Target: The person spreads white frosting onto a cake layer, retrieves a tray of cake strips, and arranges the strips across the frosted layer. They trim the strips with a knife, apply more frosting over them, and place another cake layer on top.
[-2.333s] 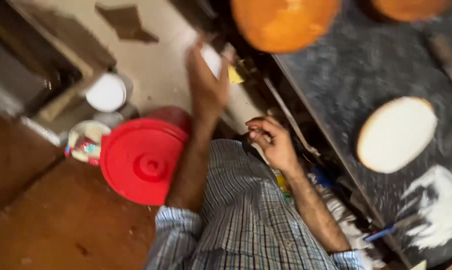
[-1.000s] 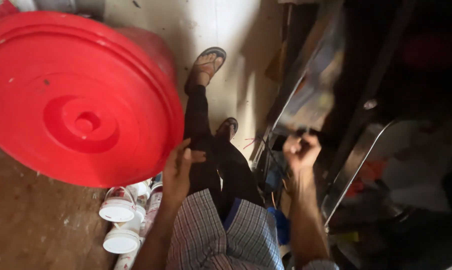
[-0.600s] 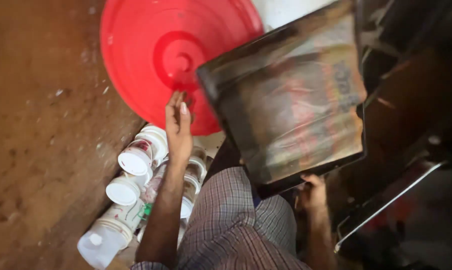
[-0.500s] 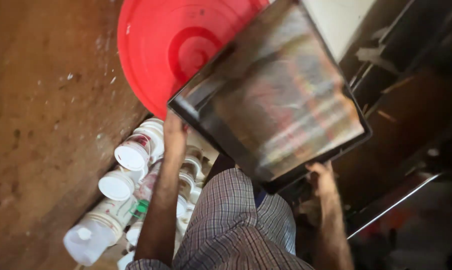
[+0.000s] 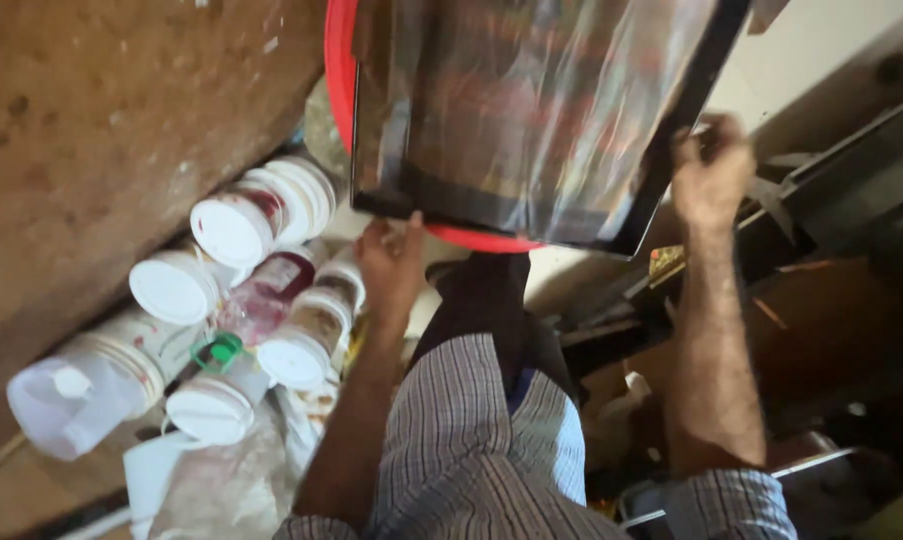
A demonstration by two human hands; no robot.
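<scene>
The wide, dark-framed tray (image 5: 532, 110) — stiff, probably light, its film-wrapped face slick — hangs above the red lid (image 5: 340, 70), left hand (image 5: 392, 262) clamped under its near edge, right hand (image 5: 710, 175) gripping its side rim — best held by those edges.

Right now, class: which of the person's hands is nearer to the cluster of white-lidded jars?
Left. The left hand holds the tray's lower corner right beside the white-lidded jars. The right hand grips the tray's far edge, well away from them.
</scene>
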